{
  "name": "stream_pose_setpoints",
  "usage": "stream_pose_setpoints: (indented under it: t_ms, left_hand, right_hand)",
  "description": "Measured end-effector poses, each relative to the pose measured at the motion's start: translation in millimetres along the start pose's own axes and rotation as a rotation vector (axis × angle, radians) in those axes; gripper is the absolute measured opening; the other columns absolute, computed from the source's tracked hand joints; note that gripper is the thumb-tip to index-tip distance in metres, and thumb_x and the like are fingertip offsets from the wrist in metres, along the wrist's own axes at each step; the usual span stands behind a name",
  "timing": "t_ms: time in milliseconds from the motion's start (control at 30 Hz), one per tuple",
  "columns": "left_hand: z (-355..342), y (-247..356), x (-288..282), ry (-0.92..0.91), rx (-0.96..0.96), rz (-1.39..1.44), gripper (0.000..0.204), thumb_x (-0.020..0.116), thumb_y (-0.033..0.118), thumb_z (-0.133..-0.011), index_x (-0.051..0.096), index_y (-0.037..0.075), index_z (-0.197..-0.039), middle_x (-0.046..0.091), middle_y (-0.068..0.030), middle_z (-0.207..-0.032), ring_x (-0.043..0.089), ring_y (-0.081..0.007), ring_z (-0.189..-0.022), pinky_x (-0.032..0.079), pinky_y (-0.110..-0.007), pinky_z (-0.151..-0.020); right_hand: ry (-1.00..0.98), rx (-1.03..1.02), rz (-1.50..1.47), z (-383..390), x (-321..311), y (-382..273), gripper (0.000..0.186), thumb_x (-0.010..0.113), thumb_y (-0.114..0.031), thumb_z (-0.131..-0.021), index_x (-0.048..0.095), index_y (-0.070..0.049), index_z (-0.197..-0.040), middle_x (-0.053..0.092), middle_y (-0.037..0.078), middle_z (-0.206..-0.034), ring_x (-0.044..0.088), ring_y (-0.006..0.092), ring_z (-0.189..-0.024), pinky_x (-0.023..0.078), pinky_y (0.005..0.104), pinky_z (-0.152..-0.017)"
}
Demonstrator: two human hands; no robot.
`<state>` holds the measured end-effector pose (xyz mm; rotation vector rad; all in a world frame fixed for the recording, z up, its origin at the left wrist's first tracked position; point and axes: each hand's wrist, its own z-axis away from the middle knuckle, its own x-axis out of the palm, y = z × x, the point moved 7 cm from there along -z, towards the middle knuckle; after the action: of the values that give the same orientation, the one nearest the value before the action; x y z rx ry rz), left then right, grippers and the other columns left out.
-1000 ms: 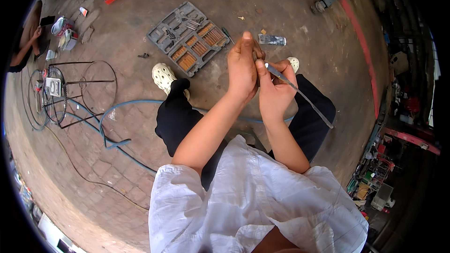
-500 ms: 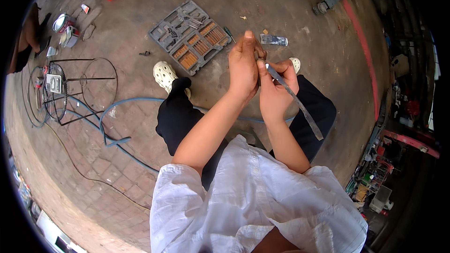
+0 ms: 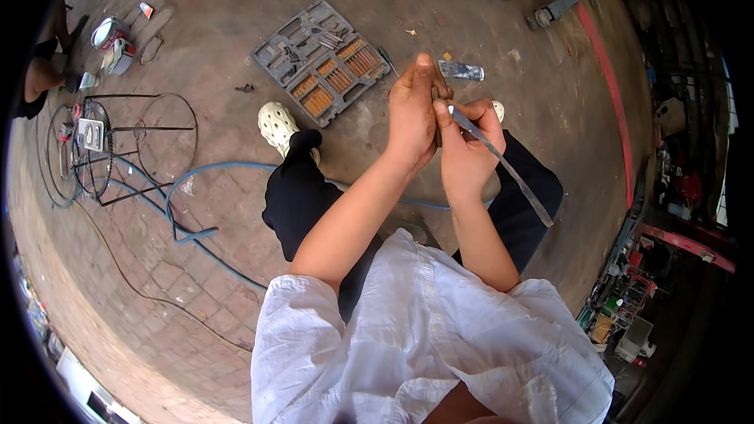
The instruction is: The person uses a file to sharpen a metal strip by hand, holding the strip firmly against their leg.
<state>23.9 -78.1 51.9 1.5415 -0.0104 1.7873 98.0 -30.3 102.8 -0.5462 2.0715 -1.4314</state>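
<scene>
My left hand is closed, thumb up, around a small dark brownish piece that is mostly hidden between my hands. Right beside it, touching, my right hand is closed on a long flat grey metal strip. One end of the strip shows near my right thumb, and the other slants down past my wrist over my right knee. Whether the strip's upper end meets the brownish piece, I cannot tell. Beyond my hands an open grey tool case lies on the floor, holding rows of orange-brown bits.
A screwdriver lies at the case's edge, and a blue-and-white flat packet is near my fingertips. On the left are a black wire frame, a blue hose and a paint bucket. Another person's leg shows far left.
Both hands have shifted very slightly to the right, and the strip's lower end sits a little higher and further right. Its hold in my right hand looks the same.
</scene>
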Motion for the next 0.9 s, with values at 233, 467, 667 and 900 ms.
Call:
stream_pose_setpoints:
  t_ms: [233,467,667,900]
  left_hand:
    - [-2.7,3.2,2.2,-0.057,0.003,-0.011,0.038,0.047,0.035,-0.098,0.044,0.008,-0.072,0.041,0.0019,-0.063,0.037,-0.0065,-0.057,0.036,-0.023,-0.053]
    - [0.1,2.7,-1.3,-0.052,0.019,-0.014,0.037,0.046,0.034,-0.098,0.044,0.008,-0.072,0.041,0.0004,-0.064,0.039,-0.0079,-0.058,0.037,-0.024,-0.054]
    - [2.2,1.9,0.1,-0.063,0.014,-0.043,0.038,0.046,0.035,-0.098,0.045,0.007,-0.072,0.043,0.0007,-0.065,0.04,-0.0077,-0.058,0.037,-0.024,-0.054]
    - [-0.6,1.1,-0.6,-0.019,0.01,-0.072,0.04,0.046,0.04,-0.097,0.044,0.008,-0.072,0.043,0.0009,-0.065,0.042,-0.0079,-0.06,0.039,-0.024,-0.056]
  right_hand:
    - [-0.022,0.032,-0.057,-7.3,3.8,-0.9,0.02,0.072,-0.002,-0.078,0.053,-0.003,-0.077,0.055,-0.001,-0.076,0.048,0.0032,-0.069,0.04,0.0174,-0.062]
    - [-0.004,0.025,-0.075,-8.8,7.6,-1.4,0.022,0.075,-0.008,-0.078,0.054,-0.002,-0.077,0.055,0.0,-0.072,0.049,0.0046,-0.067,0.041,0.0192,-0.061]
    - [-0.01,0.038,-0.034,-10.4,5.6,-0.3,0.021,0.074,-0.005,-0.077,0.054,-0.002,-0.077,0.054,0.0,-0.073,0.049,0.0052,-0.069,0.041,0.0197,-0.063]
    - [0.021,0.064,-0.044,-6.5,0.7,7.2,0.019,0.074,-0.006,-0.077,0.056,-0.002,-0.079,0.053,-0.002,-0.073,0.046,0.0045,-0.066,0.038,0.0192,-0.059]
